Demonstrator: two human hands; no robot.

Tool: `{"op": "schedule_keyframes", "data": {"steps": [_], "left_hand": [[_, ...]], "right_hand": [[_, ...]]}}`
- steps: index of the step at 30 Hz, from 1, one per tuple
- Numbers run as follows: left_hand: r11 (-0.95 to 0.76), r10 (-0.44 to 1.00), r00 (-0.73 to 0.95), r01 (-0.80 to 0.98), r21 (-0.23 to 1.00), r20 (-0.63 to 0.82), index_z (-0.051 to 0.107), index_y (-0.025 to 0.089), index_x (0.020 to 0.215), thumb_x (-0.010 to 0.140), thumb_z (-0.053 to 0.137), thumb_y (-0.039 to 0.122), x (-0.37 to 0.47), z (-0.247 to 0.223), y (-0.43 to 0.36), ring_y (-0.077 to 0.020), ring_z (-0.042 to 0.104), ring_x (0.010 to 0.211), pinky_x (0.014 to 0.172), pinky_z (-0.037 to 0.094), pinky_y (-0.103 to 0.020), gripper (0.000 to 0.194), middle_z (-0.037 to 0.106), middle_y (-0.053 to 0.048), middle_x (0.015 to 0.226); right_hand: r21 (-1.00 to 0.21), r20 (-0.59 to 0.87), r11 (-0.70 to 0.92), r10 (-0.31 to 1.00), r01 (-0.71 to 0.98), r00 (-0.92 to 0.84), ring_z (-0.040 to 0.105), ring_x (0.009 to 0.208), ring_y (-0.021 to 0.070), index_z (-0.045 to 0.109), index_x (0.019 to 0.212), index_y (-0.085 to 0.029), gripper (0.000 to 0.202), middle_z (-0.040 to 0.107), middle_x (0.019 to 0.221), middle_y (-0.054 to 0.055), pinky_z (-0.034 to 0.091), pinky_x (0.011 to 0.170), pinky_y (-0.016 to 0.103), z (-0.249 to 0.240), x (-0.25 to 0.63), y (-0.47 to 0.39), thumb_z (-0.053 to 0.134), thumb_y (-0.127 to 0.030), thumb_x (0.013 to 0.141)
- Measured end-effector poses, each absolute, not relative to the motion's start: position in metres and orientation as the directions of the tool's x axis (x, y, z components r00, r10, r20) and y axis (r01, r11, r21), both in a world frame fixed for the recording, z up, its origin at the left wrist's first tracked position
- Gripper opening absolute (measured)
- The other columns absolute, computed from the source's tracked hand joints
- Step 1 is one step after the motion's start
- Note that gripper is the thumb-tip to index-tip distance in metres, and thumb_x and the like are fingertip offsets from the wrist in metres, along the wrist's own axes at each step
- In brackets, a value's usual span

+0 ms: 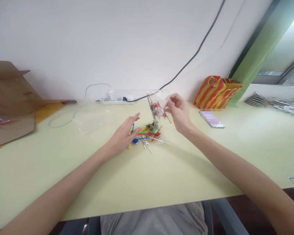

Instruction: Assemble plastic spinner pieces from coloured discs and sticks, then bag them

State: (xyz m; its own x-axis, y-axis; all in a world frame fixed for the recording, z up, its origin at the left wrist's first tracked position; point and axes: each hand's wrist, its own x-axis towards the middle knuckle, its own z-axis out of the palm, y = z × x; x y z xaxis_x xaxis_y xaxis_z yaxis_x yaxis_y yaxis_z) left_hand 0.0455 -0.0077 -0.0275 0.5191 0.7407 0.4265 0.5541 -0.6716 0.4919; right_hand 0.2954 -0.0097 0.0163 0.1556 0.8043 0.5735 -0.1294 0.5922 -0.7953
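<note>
My right hand pinches the edge of a clear plastic bag, lifted above the table. Small coloured plastic pieces, red, white and dark, show in or right behind the bag; which, I cannot tell. Below lies a pile of small plastic parts in blue, yellow, green, red, black and white, some with thin rods and round ends. My left hand is beside the pile's left edge, fingers apart and holding nothing. A blue round part lies close to its thumb.
Another clear bag lies on the table to the left. A power strip with a black cable stands against the wall. Further off are a cardboard box, a screwdriver, a striped bag and a phone.
</note>
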Motion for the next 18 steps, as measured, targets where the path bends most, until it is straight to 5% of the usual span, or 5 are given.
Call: {"op": "schedule_keyframes", "data": {"steps": [4,9,18], "left_hand": [[-0.617,0.781,0.55,0.611,0.496,0.296,0.015,0.027,0.165,0.101,0.045,0.059,0.042,-0.033,-0.006,-0.0304,0.038,0.149,0.122,0.031,-0.048,0.078,0.04,-0.014,0.162],[-0.62,0.78,0.56,0.626,0.474,0.28,0.019,0.026,0.164,0.093,0.053,0.069,0.044,-0.039,-0.002,-0.0346,0.032,0.153,0.122,0.029,-0.051,0.09,0.033,-0.014,0.166],[-0.652,0.755,0.574,0.601,0.463,0.318,0.041,0.022,0.152,0.09,0.059,0.069,0.047,-0.043,0.0,-0.035,0.049,0.14,0.117,0.037,-0.05,0.081,0.053,-0.015,0.15]], "right_hand": [[-0.822,0.467,0.47,0.879,-0.323,0.091,0.057,0.071,0.0114,0.054,0.08,-0.023,0.029,0.053,0.081,-0.004,0.052,0.071,0.029,0.013,0.263,0.004,0.078,-0.04,0.083],[-0.828,0.357,0.348,0.932,-0.44,0.067,0.06,0.078,0.0126,0.052,0.081,-0.024,0.025,0.055,0.081,-0.005,0.053,0.077,0.03,0.01,0.249,0.009,0.075,-0.023,0.076],[-0.798,0.379,0.327,0.925,-0.506,0.001,0.061,0.097,0.0172,0.047,0.084,-0.027,0.033,0.056,0.094,-0.004,0.057,0.09,0.039,0.031,0.255,0.01,0.078,-0.029,0.074]]}}
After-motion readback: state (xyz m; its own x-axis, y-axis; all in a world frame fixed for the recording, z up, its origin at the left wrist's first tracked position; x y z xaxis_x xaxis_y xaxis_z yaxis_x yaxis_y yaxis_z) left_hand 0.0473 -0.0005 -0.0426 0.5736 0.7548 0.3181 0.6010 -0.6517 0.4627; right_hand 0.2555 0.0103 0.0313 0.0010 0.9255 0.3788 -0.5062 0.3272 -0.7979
